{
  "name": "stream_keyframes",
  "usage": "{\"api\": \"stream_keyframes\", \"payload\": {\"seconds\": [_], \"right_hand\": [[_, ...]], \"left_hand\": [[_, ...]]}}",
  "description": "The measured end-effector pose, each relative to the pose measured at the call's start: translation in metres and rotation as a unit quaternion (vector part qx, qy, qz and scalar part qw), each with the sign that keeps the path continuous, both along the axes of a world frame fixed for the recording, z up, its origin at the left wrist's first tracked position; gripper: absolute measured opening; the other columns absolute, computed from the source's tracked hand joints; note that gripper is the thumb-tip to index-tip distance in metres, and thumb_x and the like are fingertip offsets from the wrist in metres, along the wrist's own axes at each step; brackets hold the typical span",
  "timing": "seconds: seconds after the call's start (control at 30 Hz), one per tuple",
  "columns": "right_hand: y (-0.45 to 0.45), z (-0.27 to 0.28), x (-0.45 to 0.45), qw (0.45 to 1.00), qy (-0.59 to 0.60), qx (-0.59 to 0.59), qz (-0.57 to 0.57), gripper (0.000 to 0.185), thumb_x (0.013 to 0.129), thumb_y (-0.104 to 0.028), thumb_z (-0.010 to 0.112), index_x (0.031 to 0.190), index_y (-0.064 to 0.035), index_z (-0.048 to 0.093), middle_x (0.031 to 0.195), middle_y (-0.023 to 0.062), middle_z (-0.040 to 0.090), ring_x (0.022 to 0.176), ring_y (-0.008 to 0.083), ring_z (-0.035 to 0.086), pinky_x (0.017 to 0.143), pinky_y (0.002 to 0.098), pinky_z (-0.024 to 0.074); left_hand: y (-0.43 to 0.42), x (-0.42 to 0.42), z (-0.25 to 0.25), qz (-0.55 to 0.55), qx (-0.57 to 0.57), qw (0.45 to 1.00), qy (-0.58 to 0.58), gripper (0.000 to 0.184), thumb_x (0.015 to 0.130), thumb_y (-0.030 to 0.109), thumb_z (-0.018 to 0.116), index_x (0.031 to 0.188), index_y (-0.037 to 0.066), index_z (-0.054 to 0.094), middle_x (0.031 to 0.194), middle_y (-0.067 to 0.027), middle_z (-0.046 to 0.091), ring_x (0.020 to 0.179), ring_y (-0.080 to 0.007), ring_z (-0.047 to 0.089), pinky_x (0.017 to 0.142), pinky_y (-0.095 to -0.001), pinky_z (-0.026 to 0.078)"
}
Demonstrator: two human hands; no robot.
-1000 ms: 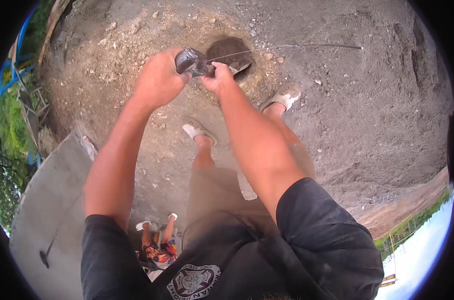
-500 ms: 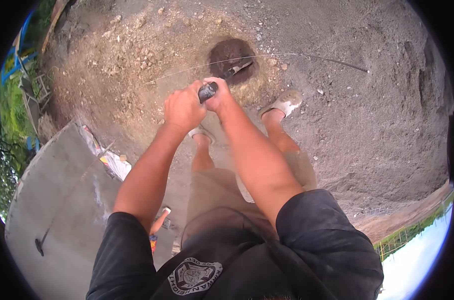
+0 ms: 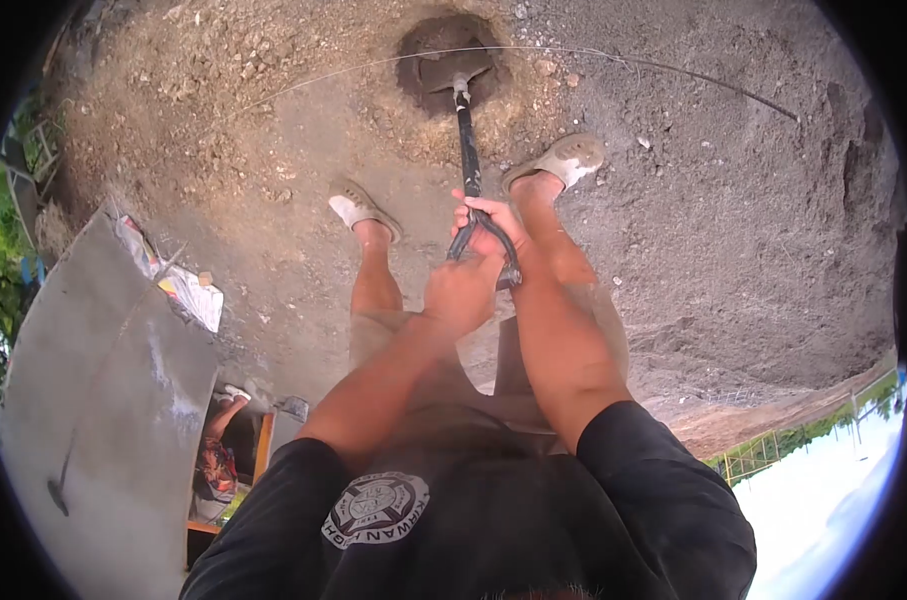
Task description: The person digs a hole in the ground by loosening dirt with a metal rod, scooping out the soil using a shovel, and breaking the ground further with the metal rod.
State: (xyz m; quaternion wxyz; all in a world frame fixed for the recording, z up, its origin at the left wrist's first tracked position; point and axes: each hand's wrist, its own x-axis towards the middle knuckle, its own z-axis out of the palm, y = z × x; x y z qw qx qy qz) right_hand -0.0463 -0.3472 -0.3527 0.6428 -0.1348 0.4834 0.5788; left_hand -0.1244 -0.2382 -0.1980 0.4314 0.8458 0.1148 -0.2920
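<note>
A shovel (image 3: 467, 140) points away from me, its dark shaft running up to a blade inside a round hole (image 3: 413, 75) in the dirt. My left hand (image 3: 463, 292) is closed on the grip end of its D-shaped handle. Just beyond it, my right hand (image 3: 493, 222) wraps round the place where the handle meets the shaft. Part of the handle shows between and beside my hands. The blade is partly hidden by soil and shade.
My shoes (image 3: 365, 208) stand either side of the shaft. A thin rod or wire (image 3: 713, 82) crosses above the hole. To the left lie a grey concrete slab (image 3: 103, 350) and crumpled bags (image 3: 195, 297). Another person (image 3: 218, 465) is at lower left.
Both hands have come down and closer to my body, tilting the shovel so its whole shaft shows. The blade has gone from mostly hidden to visible in the hole. My left foot has shifted left.
</note>
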Motion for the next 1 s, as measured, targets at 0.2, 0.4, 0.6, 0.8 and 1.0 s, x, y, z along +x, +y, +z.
{"api": "stream_keyframes", "payload": {"seconds": [0.2, 0.4, 0.6, 0.8, 1.0], "right_hand": [[0.054, 0.004, 0.057, 0.988, -0.03, -0.037, 0.148, 0.011, 0.095, -0.009, 0.058, 0.094, 0.0013, 0.056, 0.085, 0.0154, 0.062, 0.084, 0.0321, 0.065, 0.092, 0.053, 0.0559], [0.038, 0.019, 0.065, 0.923, -0.118, -0.089, 0.355, 0.013, 0.098, -0.012, 0.065, 0.097, 0.0004, 0.061, 0.086, 0.01, 0.066, 0.082, 0.0251, 0.07, 0.08, 0.0421, 0.0618], [0.028, -0.002, 0.045, 0.772, -0.213, -0.163, 0.577, 0.019, 0.095, -0.015, 0.068, 0.096, 0.0033, 0.063, 0.081, 0.0114, 0.07, 0.071, 0.0275, 0.075, 0.058, 0.0409, 0.062], [0.05, -0.068, 0.053, 0.79, -0.178, -0.254, 0.529, 0.031, 0.091, -0.017, 0.075, 0.107, 0.0067, 0.063, 0.077, 0.013, 0.067, 0.063, 0.0278, 0.069, 0.054, 0.0407, 0.0586], [0.059, -0.12, 0.047, 0.74, -0.156, -0.267, 0.597, 0.012, 0.091, -0.01, 0.07, 0.092, 0.0004, 0.064, 0.075, 0.0107, 0.059, 0.059, 0.0256, 0.059, 0.051, 0.0436, 0.0522]], "left_hand": [[0.077, 0.081, 0.053, -0.054, 0.011, 0.992, 0.114, 0.03, 0.086, 0.005, 0.057, 0.116, 0.004, 0.055, 0.091, -0.0222, 0.073, 0.086, -0.0445, 0.072, 0.073, -0.0559, 0.056], [0.047, 0.061, 0.026, -0.124, -0.011, 0.99, 0.066, 0.033, 0.086, 0.006, 0.057, 0.118, 0.004, 0.055, 0.094, -0.0243, 0.073, 0.089, -0.0441, 0.073, 0.075, -0.0556, 0.056], [0.01, 0.017, -0.005, -0.089, -0.072, 0.992, 0.054, 0.021, 0.083, 0.01, 0.06, 0.104, 0.009, 0.058, 0.08, -0.0144, 0.073, 0.073, -0.0394, 0.072, 0.067, -0.0545, 0.055], [-0.007, 0.0, -0.02, -0.109, -0.088, 0.99, 0.03, 0.033, 0.084, 0.012, 0.061, 0.117, 0.008, 0.059, 0.084, -0.0133, 0.073, 0.073, -0.0365, 0.074, 0.066, -0.0505, 0.056], [-0.01, -0.013, -0.024, -0.128, -0.127, 0.983, 0.021, 0.014, 0.078, 0.011, 0.065, 0.088, 0.003, 0.071, 0.09, -0.0162, 0.071, 0.073, -0.0336, 0.074, 0.068, -0.0464, 0.058]]}}
